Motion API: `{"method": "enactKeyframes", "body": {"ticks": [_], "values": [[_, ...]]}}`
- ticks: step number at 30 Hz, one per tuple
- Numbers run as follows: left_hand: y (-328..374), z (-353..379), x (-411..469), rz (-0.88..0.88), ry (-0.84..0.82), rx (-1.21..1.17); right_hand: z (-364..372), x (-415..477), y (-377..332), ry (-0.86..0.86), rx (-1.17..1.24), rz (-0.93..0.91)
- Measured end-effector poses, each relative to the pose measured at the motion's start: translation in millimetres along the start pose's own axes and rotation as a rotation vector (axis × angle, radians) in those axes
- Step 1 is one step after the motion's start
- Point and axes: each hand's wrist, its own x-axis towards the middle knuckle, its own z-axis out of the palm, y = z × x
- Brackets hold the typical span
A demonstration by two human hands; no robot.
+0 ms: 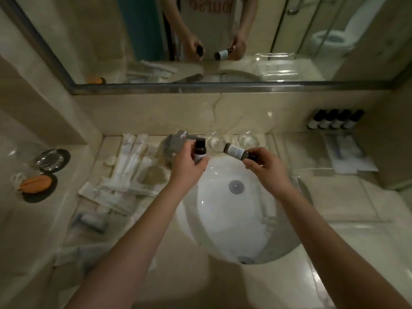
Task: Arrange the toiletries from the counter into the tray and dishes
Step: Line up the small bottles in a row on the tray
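While held over the sink (223, 219), an upright dark bottle (200, 150) sits gripped in the left hand (189, 169) and a tilted bottle (236, 151) is pinched by the right hand (266, 169). A loose pinch could drop it into the sink. Four bottles (334, 122) line the far right; packets (131, 166) crowd the left counter (44, 219).

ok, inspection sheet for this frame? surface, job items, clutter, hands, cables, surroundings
surface: glossy beige marble counter around a white sink.
job's things: upright bottle and tilted bottle, both dark and labelled, held over the sink; row of four bottles at the far right wall; white packets heaped left of the sink.
clutter: orange item on a dark dish; second dark dish behind it.
hands: left hand grips the upright bottle; right hand pinches the tilted bottle.
cables: nothing seen.
surroundings: mirror above the counter.
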Motion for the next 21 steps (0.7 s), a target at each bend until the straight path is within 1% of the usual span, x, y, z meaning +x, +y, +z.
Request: {"method": "enactKeyframes", "body": {"ticks": [5,9,12,16,21], "values": [[40,61,2,0.043,-0.11,-0.037,-66,2,36,0.117,-0.01,0.038],[68,105,10,0.109,-0.157,0.028,-110,16,61,0.175,-0.084,0.072],[85,132,19,0.143,-0.178,0.023,-138,35,78,0.194,-0.235,0.09],[98,160,37,0.163,-0.204,0.066,-166,69,89,0.17,-0.394,0.078],[109,181,60,0.159,-0.233,0.095,-182,118,93,0.093,-0.677,0.003]]}}
